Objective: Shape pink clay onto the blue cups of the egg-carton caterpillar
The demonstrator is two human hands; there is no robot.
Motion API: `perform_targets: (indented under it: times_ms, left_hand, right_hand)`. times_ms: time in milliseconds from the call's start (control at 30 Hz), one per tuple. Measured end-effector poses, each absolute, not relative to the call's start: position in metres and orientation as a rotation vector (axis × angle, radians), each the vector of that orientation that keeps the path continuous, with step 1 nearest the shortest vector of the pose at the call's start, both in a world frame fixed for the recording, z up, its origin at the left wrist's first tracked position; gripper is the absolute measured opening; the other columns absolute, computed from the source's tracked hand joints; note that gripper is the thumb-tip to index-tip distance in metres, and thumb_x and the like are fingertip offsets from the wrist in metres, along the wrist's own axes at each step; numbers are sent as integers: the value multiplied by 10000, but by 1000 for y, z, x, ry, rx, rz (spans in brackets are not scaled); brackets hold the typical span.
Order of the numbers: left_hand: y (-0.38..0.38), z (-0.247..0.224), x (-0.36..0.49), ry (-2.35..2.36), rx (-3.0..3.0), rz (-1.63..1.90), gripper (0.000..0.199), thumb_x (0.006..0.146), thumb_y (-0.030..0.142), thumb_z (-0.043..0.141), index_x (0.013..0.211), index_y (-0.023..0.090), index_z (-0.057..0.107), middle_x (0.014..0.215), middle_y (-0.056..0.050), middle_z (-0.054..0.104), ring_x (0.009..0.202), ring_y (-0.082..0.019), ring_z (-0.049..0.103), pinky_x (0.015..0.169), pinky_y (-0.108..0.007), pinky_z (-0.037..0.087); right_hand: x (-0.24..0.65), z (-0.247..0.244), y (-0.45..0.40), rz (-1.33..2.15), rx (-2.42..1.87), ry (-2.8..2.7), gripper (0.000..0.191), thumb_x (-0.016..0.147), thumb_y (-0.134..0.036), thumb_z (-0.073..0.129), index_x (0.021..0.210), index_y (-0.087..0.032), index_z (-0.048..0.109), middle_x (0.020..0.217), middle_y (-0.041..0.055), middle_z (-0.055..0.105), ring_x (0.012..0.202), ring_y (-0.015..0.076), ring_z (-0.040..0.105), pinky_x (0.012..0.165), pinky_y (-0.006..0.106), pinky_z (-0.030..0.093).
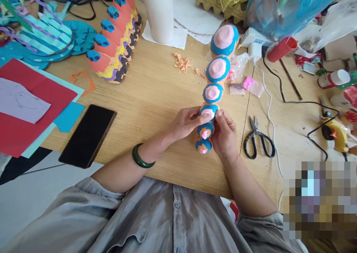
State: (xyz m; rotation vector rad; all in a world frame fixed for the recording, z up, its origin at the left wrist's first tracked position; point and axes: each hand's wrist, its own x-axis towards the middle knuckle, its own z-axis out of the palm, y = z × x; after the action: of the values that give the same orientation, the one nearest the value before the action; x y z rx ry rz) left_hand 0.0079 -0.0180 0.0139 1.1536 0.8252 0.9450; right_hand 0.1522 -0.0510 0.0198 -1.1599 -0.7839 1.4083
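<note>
Your left hand (pixel 185 123) and right hand (pixel 225 134) grip the blue-and-pink domed strip (pixel 217 69) near its smaller end, long axis pointing away from you.

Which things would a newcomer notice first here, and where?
Probably the row of orange domes capped in blue and pink, held by the left hand and right hand right of centre. Next come the ridged orange strip with blue, black-spotted bumps at upper left and the black-handled metal scissors right of both hands.
</note>
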Motion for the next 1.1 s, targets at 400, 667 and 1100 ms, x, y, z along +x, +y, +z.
perform_targets:
  times_ms: [400, 667, 1100]
  left_hand:
    - [-17, 8, 6, 905, 1216, 912, 485, 918, 658, 662, 785, 193, 638, 728, 2, 551, 728, -146, 504, 718, -298, 458]
    - [-20, 18, 5, 859, 1220, 863, 426, 895, 610, 717, 890, 187, 672, 832, -17, 651, 824, -164, 592, 768, -281, 514]
    - [-23, 12, 11, 958, 1209, 965, 517, 966, 664, 605, 744, 197, 589, 685, 12, 573, 694, -129, 542, 705, -266, 487]
  right_hand:
    - [151, 18, -50, 1402, -1126, -752, 322, 913, -537, 818, 777, -268, 704, 721, -46, 611, 632, 117, 524, 601, 275, 468]
    - [153, 17, -49, 1395, -1144, -743, 326, 900, -548, 811, 766, -272, 702, 734, -34, 635, 657, 138, 539, 623, 299, 477]
    - [151, 13, -49, 1379, -1147, -797, 364, 886, -564, 820, 740, -262, 680, 710, -41, 595, 650, 128, 510, 639, 294, 463]
